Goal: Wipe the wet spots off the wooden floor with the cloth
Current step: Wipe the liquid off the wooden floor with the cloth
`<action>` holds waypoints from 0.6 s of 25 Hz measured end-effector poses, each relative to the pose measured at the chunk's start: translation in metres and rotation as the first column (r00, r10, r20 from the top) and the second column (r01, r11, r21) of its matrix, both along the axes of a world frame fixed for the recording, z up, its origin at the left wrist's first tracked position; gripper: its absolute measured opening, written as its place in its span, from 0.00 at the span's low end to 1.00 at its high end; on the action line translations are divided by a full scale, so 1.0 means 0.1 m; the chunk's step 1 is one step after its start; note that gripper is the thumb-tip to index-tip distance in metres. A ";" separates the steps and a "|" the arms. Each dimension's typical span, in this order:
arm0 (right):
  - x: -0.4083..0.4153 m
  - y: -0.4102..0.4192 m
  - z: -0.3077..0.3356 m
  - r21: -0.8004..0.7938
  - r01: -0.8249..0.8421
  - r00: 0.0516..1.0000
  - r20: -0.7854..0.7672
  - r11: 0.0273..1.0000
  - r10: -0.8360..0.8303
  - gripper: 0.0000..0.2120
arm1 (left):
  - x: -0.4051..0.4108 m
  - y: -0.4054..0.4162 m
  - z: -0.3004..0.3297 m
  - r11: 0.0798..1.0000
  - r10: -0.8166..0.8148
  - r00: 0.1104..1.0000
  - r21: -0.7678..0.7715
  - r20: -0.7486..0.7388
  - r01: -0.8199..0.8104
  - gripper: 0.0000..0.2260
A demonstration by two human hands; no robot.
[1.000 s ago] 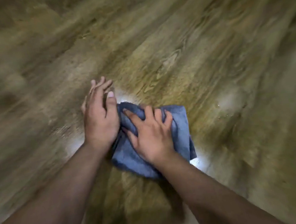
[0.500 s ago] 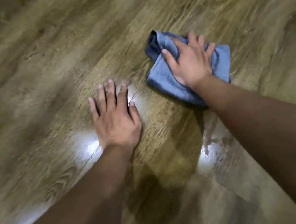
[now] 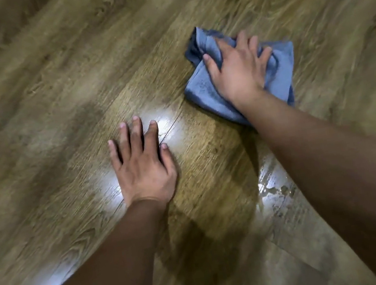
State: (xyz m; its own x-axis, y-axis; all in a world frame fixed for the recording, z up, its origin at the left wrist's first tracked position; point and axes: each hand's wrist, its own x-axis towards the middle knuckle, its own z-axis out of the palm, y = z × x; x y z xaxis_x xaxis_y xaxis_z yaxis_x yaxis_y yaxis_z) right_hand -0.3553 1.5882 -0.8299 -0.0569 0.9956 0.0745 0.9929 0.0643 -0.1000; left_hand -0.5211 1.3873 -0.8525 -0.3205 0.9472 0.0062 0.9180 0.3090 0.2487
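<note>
Brown wood-grain plank floor (image 3: 41, 96) fills the whole frame, planks running diag. from lower left to upper right; much of it blurred, esp. toward the edges. Two bare forearms come in from the bottom edge & lower right corner.

Crumpled blue-grey cloth (image 3: 200, 86) lies on the floor in the upper right of the frame, bunched into folds, one corner sticking up toward the top. Right hand (image 3: 239, 68) sits on top of it, palm down, fingers spread and bent into the folds, thumb out to the left on the fabric: it presses & grips the cloth against the boards. Cloth shows on both sides of the hand and under the wrist.

Left hand (image 3: 143, 166) is at centre frame, well apart from the cloth, flat on the bare floor, fingers straight and slightly fanned, nothing held. Bright white glare patches show just above its fingertips and along its left side, following a plank seam.

Wet patch (image 3: 274, 190), shiny w/ broken droplets & streaks, sits lower right of centre, just beside the right forearm and below the cloth; cloth not on it. A dark shadow lies on the floor between the two forearms, lower centre.

Nothing lies between cloth and wet patch but bare plank; the forearm partly overlaps the patch's right edge.
</note>
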 end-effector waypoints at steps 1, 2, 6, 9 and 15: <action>-0.06 -0.18 0.00 -0.004 -0.009 1.000 0.011 1.000 0.009 0.25 | 0.00 0.00 -0.01 1.000 -0.001 1.000 0.004 -0.004 0.001 0.25; -0.12 -0.43 0.00 -0.005 -0.016 1.000 0.025 1.000 0.016 0.25 | -0.01 -0.01 -0.01 1.000 -0.002 1.000 0.011 -0.003 0.002 0.25; -0.37 -1.60 -0.06 0.014 -0.077 0.997 -0.029 0.997 0.077 0.25 | -0.04 -0.02 0.00 1.000 -0.005 1.000 0.014 0.026 0.004 0.29; -0.34 -1.77 -0.04 -0.040 -0.154 0.986 -0.070 0.987 0.151 0.25 | -0.03 -0.04 0.03 0.999 -0.027 0.999 0.019 0.035 0.026 0.31; 0.50 -1.18 0.01 -0.064 -0.107 0.994 -0.011 0.992 0.107 0.25 | -0.02 -0.02 -0.01 0.997 -0.002 0.999 0.079 0.048 -0.001 0.24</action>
State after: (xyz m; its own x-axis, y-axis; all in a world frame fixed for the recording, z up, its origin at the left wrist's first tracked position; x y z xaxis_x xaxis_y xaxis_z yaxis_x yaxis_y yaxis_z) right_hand -0.3056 1.4697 -0.8290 -0.1630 0.9866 0.0115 0.9799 0.1632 -0.1144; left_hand -0.5231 1.3851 -0.8536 -0.3218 0.9445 0.0657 0.9044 0.2861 0.3165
